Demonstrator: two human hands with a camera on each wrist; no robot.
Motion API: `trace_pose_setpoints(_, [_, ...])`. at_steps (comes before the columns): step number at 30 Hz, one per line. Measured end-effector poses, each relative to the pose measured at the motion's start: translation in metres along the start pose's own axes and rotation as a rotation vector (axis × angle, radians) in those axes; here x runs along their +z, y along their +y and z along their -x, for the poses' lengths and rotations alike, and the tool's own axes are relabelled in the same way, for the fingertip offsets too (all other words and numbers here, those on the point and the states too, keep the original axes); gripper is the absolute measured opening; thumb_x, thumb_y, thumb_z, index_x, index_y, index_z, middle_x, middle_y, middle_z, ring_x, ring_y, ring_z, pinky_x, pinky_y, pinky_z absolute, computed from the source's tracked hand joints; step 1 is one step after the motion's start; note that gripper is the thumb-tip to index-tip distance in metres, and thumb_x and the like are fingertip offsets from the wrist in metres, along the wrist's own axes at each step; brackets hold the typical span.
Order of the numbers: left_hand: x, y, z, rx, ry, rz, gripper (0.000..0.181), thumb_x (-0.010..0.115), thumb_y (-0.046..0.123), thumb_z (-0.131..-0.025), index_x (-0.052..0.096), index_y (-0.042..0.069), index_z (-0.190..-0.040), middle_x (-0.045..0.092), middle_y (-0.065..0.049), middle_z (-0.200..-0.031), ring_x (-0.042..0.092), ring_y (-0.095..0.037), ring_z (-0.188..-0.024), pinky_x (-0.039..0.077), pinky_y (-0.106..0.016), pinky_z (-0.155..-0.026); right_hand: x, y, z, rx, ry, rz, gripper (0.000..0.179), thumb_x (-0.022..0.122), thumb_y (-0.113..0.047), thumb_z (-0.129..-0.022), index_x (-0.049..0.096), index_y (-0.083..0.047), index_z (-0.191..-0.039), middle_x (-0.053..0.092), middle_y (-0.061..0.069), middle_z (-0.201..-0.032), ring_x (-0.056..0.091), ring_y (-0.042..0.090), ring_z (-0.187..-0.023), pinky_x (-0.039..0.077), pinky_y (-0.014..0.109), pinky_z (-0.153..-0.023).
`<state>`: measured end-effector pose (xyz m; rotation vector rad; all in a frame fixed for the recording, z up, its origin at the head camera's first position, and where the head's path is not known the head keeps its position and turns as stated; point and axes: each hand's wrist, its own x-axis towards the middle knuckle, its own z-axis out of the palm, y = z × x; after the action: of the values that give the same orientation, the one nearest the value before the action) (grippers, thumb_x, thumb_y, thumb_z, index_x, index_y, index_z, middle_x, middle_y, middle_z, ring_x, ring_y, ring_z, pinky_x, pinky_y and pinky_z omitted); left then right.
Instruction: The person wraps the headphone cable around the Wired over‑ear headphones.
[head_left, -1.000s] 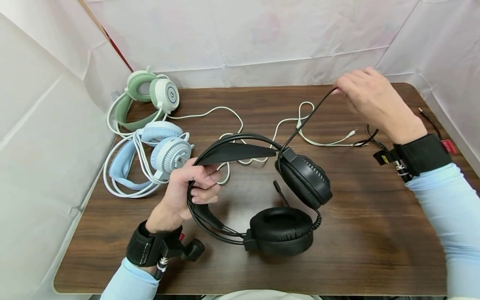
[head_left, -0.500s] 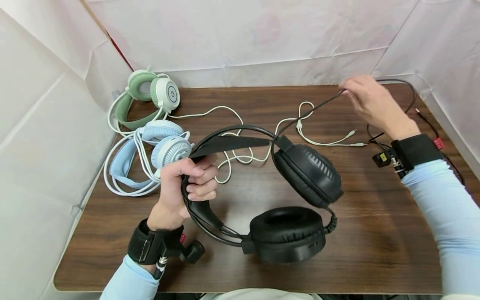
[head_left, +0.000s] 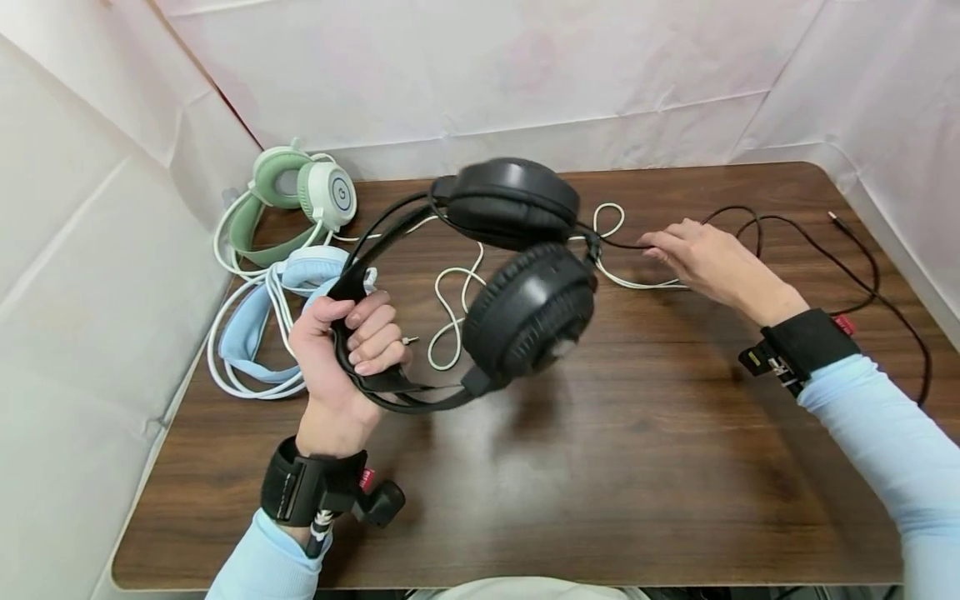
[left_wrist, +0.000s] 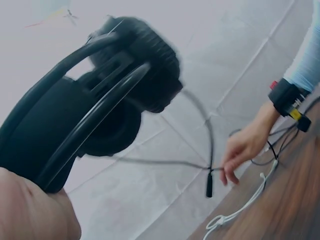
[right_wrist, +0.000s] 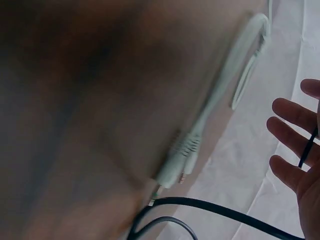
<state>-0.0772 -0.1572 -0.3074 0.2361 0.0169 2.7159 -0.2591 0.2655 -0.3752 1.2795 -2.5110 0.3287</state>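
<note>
My left hand [head_left: 341, 362] grips the padded headband of a black headset [head_left: 517, 204], lifted above the table with both earcups pointing right. In the left wrist view the headset [left_wrist: 145, 65] looms close, and its microphone boom [left_wrist: 209, 185] hangs down beyond the earcup. My right hand [head_left: 705, 262] pinches the headset's black cable [head_left: 622, 245] to the right of the earcups. That hand [right_wrist: 310, 195] is partly cut off in the right wrist view, with the cable [right_wrist: 308, 150] crossing its fingers.
Light blue headphones [head_left: 247, 333] and green-white headphones [head_left: 330, 196] lie at the left of the wooden table [head_left: 637, 500]. White cables [head_left: 450, 333] trail across the middle. The black cable's far length [head_left: 847, 267] loops at the right. Pale sheeting [head_left: 487, 75] walls the table.
The black headset has risen and turned, its earcups swinging up and closer together. My right hand has moved down along with the cable, which now lies looped further to the right.
</note>
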Motion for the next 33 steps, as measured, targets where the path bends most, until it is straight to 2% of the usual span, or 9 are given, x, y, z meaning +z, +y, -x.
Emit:
trace_pose_setpoints(3, [-0.001,0.003,0.0,0.04,0.065,0.068,0.018,0.045,0.016,-0.08,0.032,0.013,-0.068,0.023,0.006,-0.055,0.021,-0.007,-0.042,0.026,-0.018,-0.043,0.005,-0.008,0.005,-0.076,0.013,0.019,0.024,0.055,-0.014,-0.096,0.061,-0.004,-0.118,0.065,0.015,-0.095,0.061,0.034,-0.087,0.045,0.055,-0.09])
trace_pose_setpoints(8, [-0.002,0.005,0.0,0.107,0.145,0.134,0.021,0.046,0.017,-0.08,0.031,0.014,-0.066,0.024,0.006,-0.055,0.022,-0.008,-0.043,0.026,-0.02,-0.043,0.014,-0.034,0.004,-0.232,0.038,0.058,0.032,0.048,-0.029,-0.099,0.065,-0.005,-0.111,0.064,0.01,-0.087,0.063,0.03,-0.086,0.039,0.054,-0.099])
trace_pose_setpoints(14, [-0.005,0.009,0.001,0.175,0.225,0.173,0.023,0.047,0.018,-0.079,0.031,0.013,-0.064,0.024,0.006,-0.055,0.022,-0.008,-0.043,0.026,-0.021,-0.042,0.018,-0.083,0.0,-0.415,0.067,0.09,0.033,0.047,-0.033,-0.098,0.063,-0.004,-0.102,0.061,0.009,-0.084,0.061,0.029,-0.083,0.035,0.053,-0.104])
trace_pose_setpoints(21, [-0.005,0.01,0.001,0.243,0.291,0.166,0.025,0.048,0.016,-0.078,0.029,0.013,-0.062,0.023,0.007,-0.054,0.022,-0.007,-0.042,0.026,-0.021,-0.04,0.016,-0.144,-0.01,-0.607,0.128,0.113,0.03,0.047,-0.035,-0.097,0.058,-0.008,-0.092,0.056,0.004,-0.076,0.06,0.025,-0.077,0.034,0.051,-0.105])
trace_pose_setpoints(25, [-0.006,0.009,-0.001,0.261,0.318,0.155,0.026,0.048,0.015,-0.078,0.029,0.013,-0.061,0.023,0.006,-0.053,0.021,-0.007,-0.042,0.025,-0.021,-0.04,0.007,-0.176,-0.021,-0.703,0.204,0.114,0.03,0.043,-0.029,-0.1,0.058,-0.006,-0.087,0.053,0.003,-0.073,0.057,0.021,-0.071,0.039,0.051,-0.101])
trace_pose_setpoints(28, [-0.008,0.008,-0.002,0.274,0.33,0.137,0.025,0.048,0.014,-0.077,0.029,0.013,-0.061,0.023,0.006,-0.051,0.021,-0.008,-0.041,0.025,-0.021,-0.039,-0.009,-0.195,-0.031,-0.754,0.249,0.105,0.027,0.042,-0.021,-0.101,0.057,-0.005,-0.084,0.052,0.001,-0.073,0.056,0.02,-0.07,0.04,0.051,-0.1])
trace_pose_setpoints(33, [-0.012,0.006,-0.005,0.325,0.36,0.046,0.027,0.048,0.012,-0.077,0.029,0.014,-0.059,0.022,0.006,-0.049,0.02,-0.008,-0.039,0.024,-0.021,-0.038,-0.041,-0.21,-0.049,-0.8,0.323,0.105,0.017,0.046,-0.01,-0.095,0.055,-0.005,-0.081,0.053,0.002,-0.075,0.057,0.022,-0.072,0.043,0.05,-0.097])
